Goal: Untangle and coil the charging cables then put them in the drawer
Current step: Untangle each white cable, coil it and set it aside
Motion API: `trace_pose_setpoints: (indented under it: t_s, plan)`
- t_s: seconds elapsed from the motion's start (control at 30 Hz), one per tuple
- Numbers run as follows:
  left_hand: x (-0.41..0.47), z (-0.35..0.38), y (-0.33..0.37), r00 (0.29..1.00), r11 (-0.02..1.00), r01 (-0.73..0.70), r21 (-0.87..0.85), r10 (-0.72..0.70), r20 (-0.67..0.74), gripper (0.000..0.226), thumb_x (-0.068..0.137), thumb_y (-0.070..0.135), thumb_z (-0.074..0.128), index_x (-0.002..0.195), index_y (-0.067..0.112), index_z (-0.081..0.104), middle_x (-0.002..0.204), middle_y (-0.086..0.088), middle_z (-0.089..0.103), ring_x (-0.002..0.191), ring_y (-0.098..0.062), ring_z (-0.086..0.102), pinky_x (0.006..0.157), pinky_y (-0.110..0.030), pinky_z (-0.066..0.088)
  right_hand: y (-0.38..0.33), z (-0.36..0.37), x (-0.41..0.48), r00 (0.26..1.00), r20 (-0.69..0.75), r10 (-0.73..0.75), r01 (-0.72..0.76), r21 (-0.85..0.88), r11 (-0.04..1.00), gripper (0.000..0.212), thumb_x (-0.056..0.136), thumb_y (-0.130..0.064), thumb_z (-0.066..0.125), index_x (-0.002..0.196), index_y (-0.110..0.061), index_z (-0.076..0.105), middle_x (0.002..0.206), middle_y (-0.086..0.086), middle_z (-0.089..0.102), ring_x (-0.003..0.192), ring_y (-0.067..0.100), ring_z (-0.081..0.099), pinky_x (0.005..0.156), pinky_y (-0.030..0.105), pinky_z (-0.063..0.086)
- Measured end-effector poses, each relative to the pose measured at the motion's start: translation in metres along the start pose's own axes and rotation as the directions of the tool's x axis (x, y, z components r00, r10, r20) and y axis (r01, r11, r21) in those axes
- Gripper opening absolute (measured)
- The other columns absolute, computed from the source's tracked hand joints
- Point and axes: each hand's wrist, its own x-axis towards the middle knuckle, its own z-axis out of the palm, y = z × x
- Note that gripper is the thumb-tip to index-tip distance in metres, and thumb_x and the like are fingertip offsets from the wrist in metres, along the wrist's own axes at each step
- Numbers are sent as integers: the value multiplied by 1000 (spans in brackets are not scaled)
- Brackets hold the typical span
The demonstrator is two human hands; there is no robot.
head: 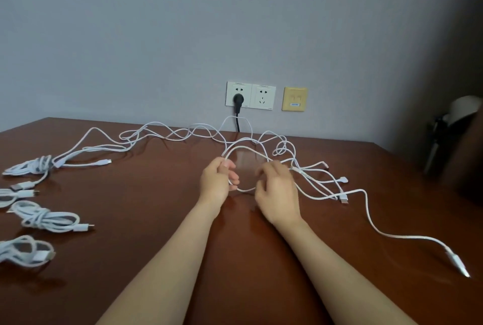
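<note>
Mid-frame, the cable loop is pinched by the left hand so it's held round; the right hand grip can't be told, too blurry.

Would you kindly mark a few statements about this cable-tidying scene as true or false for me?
1. The left hand grips a loop of white cable. True.
2. The coiled bundles lie on the right side of the table. False: they lie on its left side.
3. A black plug sits in the left wall socket. True.
4. The right wall socket also holds a plug. False: it is empty.
5. Every cable on the table is already coiled. False: loose cables stretch tangled across the far side.
</note>
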Motion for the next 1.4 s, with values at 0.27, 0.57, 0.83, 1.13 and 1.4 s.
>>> trace_pose_setpoints:
  t_s: [0.27, 0.57, 0.83, 1.13, 1.4]
  plan:
    - [22, 4, -3, 990, 993, -25, -118, 8, -139, 30, 99, 7, 33, 78, 16, 53, 69, -3, 53, 61, -10, 52, 51, -12, 45, 27, -3, 16, 914, -146, 379, -398, -136, 907, 47, 79, 3, 48, 123, -11, 52, 125, 10, 51, 119, 30, 44, 98, 41, 27]
    - [16, 12, -3, 876, 868, -344, 358, 434, -212, 22, 85, 3, 58, 103, 15, 54, 100, 2, 52, 90, -19, 54, 85, -26, 41, 33, 13, 31, 948, -279, 154, -203, -156, 967, 33, 91, -1, 43, 122, 1, 52, 93, 19, 65, 97, 37, 58, 90, 45, 34]
    - [7, 23, 10, 837, 912, 337, -235, -176, 518, 33, 102, 28, 31, 85, 17, 58, 62, 2, 63, 45, -4, 58, 44, -16, 48, 18, 16, 28, 912, -262, -317, 301, -99, 949, 20, 86, -17, 45, 87, -9, 63, 89, 11, 60, 85, 22, 42, 72, 30, 23]
    - [1, 10, 5, 616, 801, 469, -373, 7, 788, 19, 81, 12, 51, 83, 20, 69, 77, 7, 68, 75, 0, 66, 72, -14, 53, 2, 17, 23, 947, -81, -311, 320, 327, 889, 38, 83, -32, 44, 89, -11, 74, 107, 7, 59, 101, 9, 43, 90, 10, 30]
    - [13, 8, -2, 541, 929, 369, -28, -190, 819, 43, 79, -26, 38, 99, 8, 56, 87, -7, 61, 78, -14, 65, 83, -25, 53, 11, 15, 29, 984, 33, 177, -173, 437, 883, 31, 87, -20, 32, 91, -24, 63, 86, -13, 62, 89, 12, 57, 82, 27, 42]
